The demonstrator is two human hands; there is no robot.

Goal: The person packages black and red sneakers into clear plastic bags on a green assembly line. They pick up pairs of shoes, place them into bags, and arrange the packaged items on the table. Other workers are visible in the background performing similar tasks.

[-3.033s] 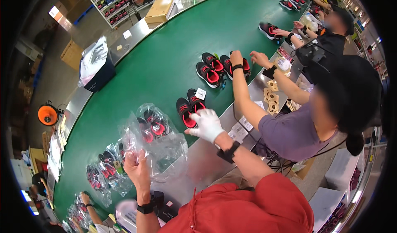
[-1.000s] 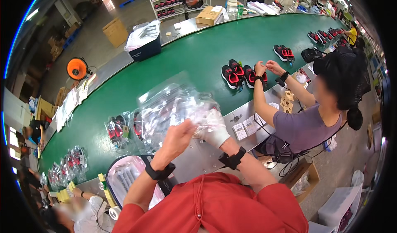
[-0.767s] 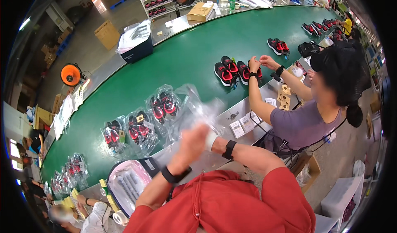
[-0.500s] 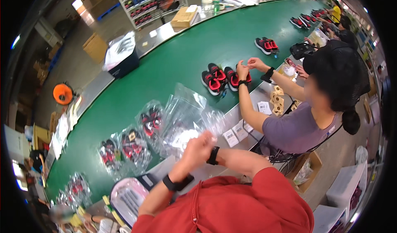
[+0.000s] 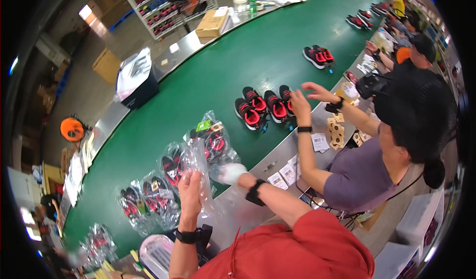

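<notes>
My left hand (image 5: 190,191) is closed around the gathered edge of a clear plastic bag (image 5: 201,167), above the near side of the green belt. To its right, my right hand (image 5: 233,174) looks whitish through plastic and glare. Its fingers are blurred, and I cannot tell whether it is inside the bag or behind it. Just beyond both hands lies a pair of black and red shoes (image 5: 216,142) in clear plastic with a green tag (image 5: 203,126). Another bagged pair (image 5: 171,166) lies beyond my left hand.
More bagged shoes (image 5: 155,194) line the belt (image 5: 198,76) at left. Unbagged shoes (image 5: 252,108) stand ahead right, where a co-worker's hands (image 5: 302,103) reach. White labels (image 5: 285,176) lie on the metal ledge. A dark bin (image 5: 139,83) stands across the belt.
My hands have parted: the left moved left with the clear bag, the right stayed to the right. The spread bag is now bunched, and the green-tagged bagged pair shows beyond it.
</notes>
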